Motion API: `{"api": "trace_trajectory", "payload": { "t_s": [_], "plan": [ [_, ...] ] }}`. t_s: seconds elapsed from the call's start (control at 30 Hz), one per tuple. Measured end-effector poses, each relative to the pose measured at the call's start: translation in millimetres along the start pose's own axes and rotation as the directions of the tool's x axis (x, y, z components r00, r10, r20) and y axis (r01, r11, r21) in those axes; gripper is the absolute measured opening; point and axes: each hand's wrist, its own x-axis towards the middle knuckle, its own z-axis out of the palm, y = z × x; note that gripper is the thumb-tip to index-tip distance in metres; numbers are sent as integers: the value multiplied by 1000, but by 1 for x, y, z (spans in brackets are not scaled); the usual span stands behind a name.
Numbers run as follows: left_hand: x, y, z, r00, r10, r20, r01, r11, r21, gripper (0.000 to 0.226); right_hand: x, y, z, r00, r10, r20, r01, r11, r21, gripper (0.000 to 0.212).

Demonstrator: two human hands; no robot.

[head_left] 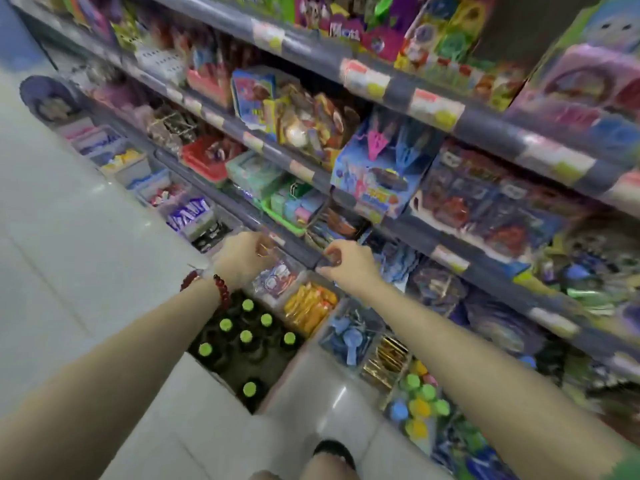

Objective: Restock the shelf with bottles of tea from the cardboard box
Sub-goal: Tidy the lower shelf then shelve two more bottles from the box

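Note:
A cardboard box (290,373) stands open on the floor below my arms. Several dark tea bottles with lime-green caps (246,336) stand upright in it. My left hand (242,258), with a red bead bracelet at the wrist, is up at the grey rail of the low shelf (298,249), fingers curled. A brownish blur shows at its fingertips. My right hand (348,263) is at the same rail a little to the right, fingers and thumb curled close together. Motion blur hides whether either hand holds anything.
Grey shelves (485,126) full of toys and sweets run from top left to right. Clear bins with yellow packets (308,308), blue items (349,336) and coloured caps (420,398) line the bottom row beside the box. White floor tiles (52,237) lie to the left. A foot (332,453) shows at the bottom.

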Motion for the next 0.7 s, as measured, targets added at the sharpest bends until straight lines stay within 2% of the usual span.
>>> {"api": "trace_trajectory", "payload": {
  "t_s": [0.1, 0.37, 0.7],
  "plan": [
    [9, -43, 53, 999, -39, 37, 39, 999, 3, 27, 12, 40, 55, 1000, 11, 12, -11, 1000, 9, 29],
    [22, -131, 160, 997, -46, 57, 48, 999, -21, 26, 37, 122, 182, 998, 47, 32, -47, 999, 25, 32],
    [50, -190, 224, 998, -14, 65, 15, 1000, -17, 36, 54, 171, 265, 999, 19, 43, -24, 994, 105, 41]
  ]
}}
